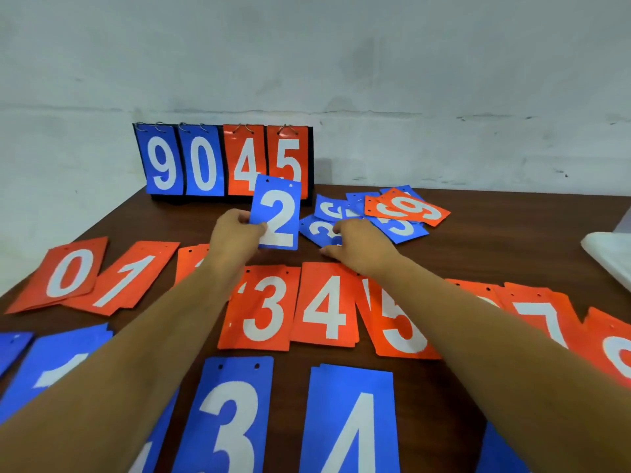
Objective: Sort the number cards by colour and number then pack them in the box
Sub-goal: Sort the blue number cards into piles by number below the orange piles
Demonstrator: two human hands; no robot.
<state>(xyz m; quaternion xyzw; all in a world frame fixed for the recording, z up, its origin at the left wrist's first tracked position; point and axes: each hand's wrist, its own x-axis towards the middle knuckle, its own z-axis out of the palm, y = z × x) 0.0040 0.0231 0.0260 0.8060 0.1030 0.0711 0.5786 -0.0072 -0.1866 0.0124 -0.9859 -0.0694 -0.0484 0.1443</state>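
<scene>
My left hand (pixel 235 238) pinches a glossy, flat blue 2 card (pixel 278 216) by its left edge, upright. My right hand (pixel 362 249) lies on the loose pile (pixel 403 211) of thin punched cards just beside it, thumb touching a blue 3 card (pixel 319 232); I cannot tell whether it grips. Behind both hands, orange cards (pixel 324 308) lie flat in a row on the dark wooden table (pixel 478 254).

Brown table (pixel 495 247), white wall (pixel 341 63), perhaps a plastic sheet (pixel 611 254).
</scene>
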